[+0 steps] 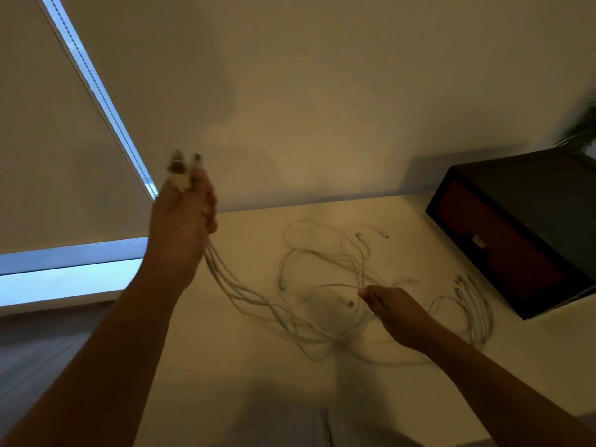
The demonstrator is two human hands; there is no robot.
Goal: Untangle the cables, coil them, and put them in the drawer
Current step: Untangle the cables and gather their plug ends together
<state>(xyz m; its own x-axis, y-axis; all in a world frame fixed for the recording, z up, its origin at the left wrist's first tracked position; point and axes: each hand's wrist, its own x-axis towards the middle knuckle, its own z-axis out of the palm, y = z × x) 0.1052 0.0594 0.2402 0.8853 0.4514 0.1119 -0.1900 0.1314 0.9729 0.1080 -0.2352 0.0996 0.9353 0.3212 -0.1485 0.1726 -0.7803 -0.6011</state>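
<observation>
1. The left hand point(185, 217) is raised above the table point(245, 366), gripping several blurred cable ends.
2. The tangled white cables point(322, 285) lie on the table between both hands.
3. The right hand point(392, 309) seemingly pinches one strand low over the tangle.

You won't find any text you can read here. The only candidate is a small pale tag point(479, 242) on the reddish-brown drawer front point(509, 262) of the dark box point(532, 175) at the far right edge of the white table point(258, 366), and it is too blurred to read.
</observation>
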